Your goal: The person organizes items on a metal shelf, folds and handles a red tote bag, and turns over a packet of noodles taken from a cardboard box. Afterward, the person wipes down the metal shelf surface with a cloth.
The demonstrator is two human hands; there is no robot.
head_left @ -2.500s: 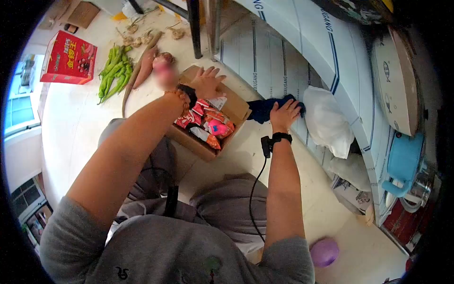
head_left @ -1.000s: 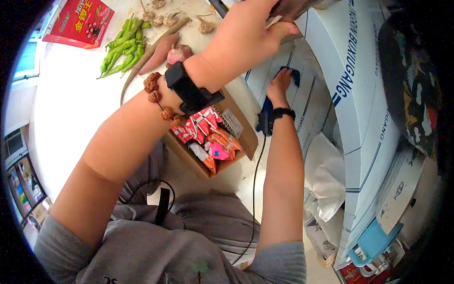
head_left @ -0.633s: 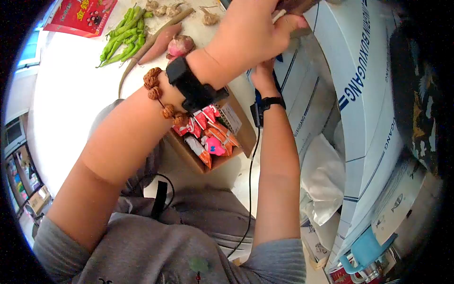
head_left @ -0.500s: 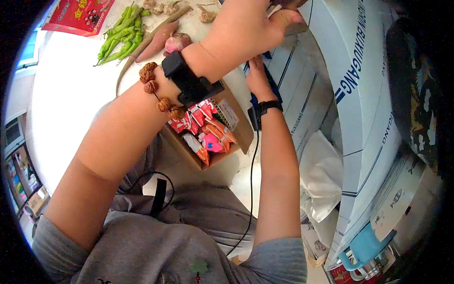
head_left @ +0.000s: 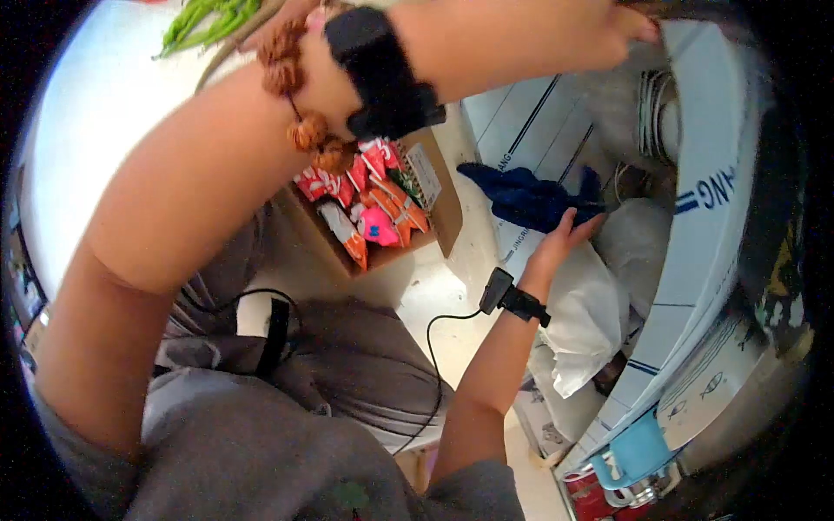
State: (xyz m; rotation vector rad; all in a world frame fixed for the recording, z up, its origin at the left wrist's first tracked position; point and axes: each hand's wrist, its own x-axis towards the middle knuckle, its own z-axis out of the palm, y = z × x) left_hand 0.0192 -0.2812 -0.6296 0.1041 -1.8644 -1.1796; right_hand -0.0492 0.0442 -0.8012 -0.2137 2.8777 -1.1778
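Observation:
My left arm reaches across the top of the view, and my left hand [head_left: 621,36] is at the upper right. Its fingers are mostly hidden, and one tip shows beside the edge of a white sheet [head_left: 712,113] printed with dark letters and lines. Lower down, my right hand [head_left: 556,247] has its fingers on a dark blue cloth [head_left: 534,198]. The cloth lies bunched and stretches to the left over a white printed surface [head_left: 521,122]. Black straps with small devices are on both wrists.
A cardboard box [head_left: 447,204] of red and orange snack packets [head_left: 395,208] stands below my left forearm. Green peppers [head_left: 208,22] lie on the white table [head_left: 78,156]. A white plastic bag [head_left: 578,321], a stack of bowls [head_left: 656,117] and a light-blue mug [head_left: 638,451] are at the right.
My left hand has moved right along the top. My right hand has moved right and down, and the dark blue cloth has come with it, now more spread out. The view has shifted.

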